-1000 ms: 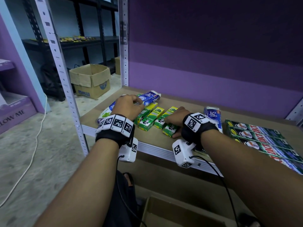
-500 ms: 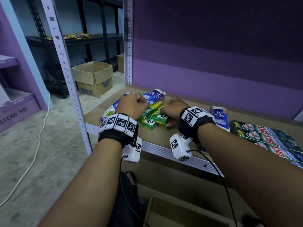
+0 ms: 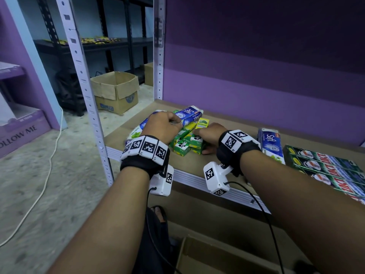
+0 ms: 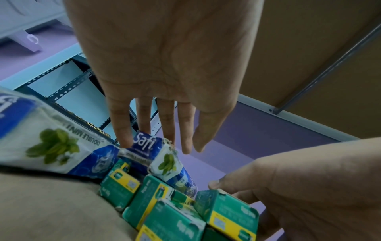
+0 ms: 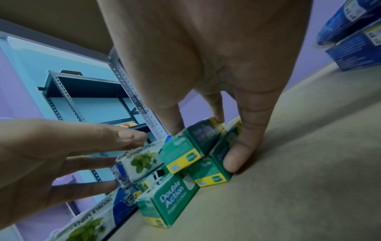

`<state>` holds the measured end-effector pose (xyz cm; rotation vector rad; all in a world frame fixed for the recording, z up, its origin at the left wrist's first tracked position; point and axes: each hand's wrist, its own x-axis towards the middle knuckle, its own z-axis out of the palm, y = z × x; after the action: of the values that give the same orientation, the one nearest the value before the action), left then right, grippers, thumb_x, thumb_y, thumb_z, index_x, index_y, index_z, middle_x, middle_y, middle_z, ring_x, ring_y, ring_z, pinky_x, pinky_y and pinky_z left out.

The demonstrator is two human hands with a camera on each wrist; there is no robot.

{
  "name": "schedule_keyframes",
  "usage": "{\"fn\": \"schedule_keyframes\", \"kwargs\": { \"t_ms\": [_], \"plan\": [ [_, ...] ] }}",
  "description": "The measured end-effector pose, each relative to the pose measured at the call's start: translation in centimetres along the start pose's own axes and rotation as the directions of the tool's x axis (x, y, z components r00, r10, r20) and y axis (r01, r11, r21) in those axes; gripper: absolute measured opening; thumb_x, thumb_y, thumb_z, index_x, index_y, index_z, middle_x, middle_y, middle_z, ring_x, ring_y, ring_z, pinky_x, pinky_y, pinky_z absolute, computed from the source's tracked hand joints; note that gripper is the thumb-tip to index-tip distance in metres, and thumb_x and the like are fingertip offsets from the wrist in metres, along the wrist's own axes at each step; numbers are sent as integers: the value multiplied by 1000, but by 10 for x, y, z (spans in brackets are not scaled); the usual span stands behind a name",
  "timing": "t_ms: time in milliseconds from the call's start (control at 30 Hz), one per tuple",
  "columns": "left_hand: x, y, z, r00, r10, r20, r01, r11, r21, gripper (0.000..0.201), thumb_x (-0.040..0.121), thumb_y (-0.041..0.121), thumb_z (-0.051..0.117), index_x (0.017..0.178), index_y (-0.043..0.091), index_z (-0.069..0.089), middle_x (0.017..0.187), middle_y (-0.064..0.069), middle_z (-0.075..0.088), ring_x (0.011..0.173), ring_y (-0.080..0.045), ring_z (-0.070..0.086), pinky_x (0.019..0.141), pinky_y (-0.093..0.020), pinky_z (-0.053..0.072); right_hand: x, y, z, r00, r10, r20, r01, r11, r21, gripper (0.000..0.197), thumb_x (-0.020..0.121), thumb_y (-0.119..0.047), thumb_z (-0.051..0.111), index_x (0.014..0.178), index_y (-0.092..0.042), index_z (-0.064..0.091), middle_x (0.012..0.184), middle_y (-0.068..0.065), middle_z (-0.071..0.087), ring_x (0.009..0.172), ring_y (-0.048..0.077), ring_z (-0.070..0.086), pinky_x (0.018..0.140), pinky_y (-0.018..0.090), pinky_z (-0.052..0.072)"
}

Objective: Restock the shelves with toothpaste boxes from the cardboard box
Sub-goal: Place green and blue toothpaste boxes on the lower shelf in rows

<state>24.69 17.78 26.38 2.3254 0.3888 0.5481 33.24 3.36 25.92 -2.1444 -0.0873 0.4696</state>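
Toothpaste boxes, small green-and-yellow cardboard ones [image 3: 186,144], sit bunched in a cluster on the brown board shelf [image 3: 199,165], near its front edge at the left end. In the right wrist view one reads "Double Action" and at least one box lies stacked on the others.

Your left hand [image 3: 163,126] is over the left side of the cluster. In the left wrist view its fingers [image 4: 164,120] are straight and close together, tips touching the end of a blue-and-white "Safi" toothpaste box [image 4: 152,156] that lies tilted across the green ones. A second, longer blue-and-white box marked "Double Mint" [image 4: 47,143] lies just beside it on the left.

Your right hand [image 3: 210,135] is pressed against the right side of the cluster. In the right wrist view the fingers [image 5: 239,151] are straight, one flat along the side of the lowest green box and touching the shelf, another resting on top of the upper box. Thumb extends toward the left hand; no curl round anything.

Further right on the shelf: another blue-and-white "Safi" box [image 3: 271,143], apart from the cluster, then a row of long dark green and red boxes [image 3: 325,169].

An open brown cardboard box [image 3: 116,91] stands on the floor behind the rack. Part of another cardboard box [image 3: 227,256] is visible below the shelf.
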Motion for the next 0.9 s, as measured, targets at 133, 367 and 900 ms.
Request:
{"fn": "schedule_keyframes", "kwargs": {
  "t_ms": [133,367,900],
  "plan": [
    [0,0,0,1000,-5,2,5,1000,10,19,86,36,69,103,29,72,108,4,65,92,-13,56,88,-26,47,3,0,4,999,-29,-18,28,999,-27,29,83,-34,72,101,-12,67,78,8,68,65,27,70,64,47,62],
    [-1,7,1,1000,-3,-22,5,998,60,15,87,36,66,99,30,72,111,0,66,103,-20,59,93,-35,50,0,-2,-6,1000,13,-2,-13,1000,-8,32,86,-36,73,100,-9,63,81,9,68,59,24,68,60,41,62],
    [-11,73,49,975,218,35,-218,976,7,17,86,26,65,100,25,74,108,3,68,98,-18,62,86,-24,46,-50,16,-128,977,-158,-143,83,901,-426,29,89,-17,57,114,-5,66,113,16,68,97,35,69,85,47,58]
  ]
}}
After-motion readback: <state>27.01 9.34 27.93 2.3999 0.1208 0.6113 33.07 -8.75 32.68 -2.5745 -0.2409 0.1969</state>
